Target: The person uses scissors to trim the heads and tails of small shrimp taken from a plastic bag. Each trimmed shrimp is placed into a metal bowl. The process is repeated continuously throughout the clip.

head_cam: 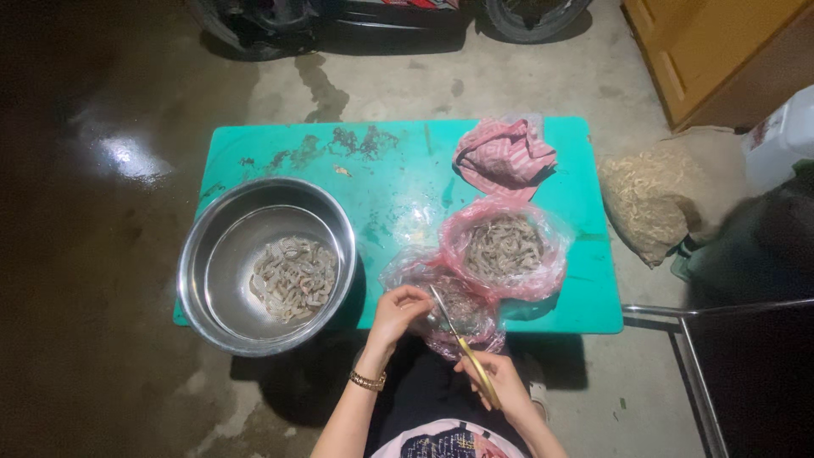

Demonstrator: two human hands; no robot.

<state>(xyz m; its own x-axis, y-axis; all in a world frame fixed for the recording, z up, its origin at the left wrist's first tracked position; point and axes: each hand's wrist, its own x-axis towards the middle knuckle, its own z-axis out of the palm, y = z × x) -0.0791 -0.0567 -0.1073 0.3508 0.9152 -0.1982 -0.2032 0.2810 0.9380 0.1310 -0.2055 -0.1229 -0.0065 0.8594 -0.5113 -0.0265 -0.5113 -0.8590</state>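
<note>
Head cam, R hand (500,382) clamped on yellow-handled scissors (462,343), L hand (398,309) pinching small grey shrimp (421,297).

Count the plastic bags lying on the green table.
3. An open pink bag of shrimp right of centre, a clear bag at the near edge by the left hand and scissors, and a crumpled pink bag at the far edge. None appears hidden.

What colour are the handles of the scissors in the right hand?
Yellow handles on the scissors, gripped by the right hand; the head view shows it.
</note>
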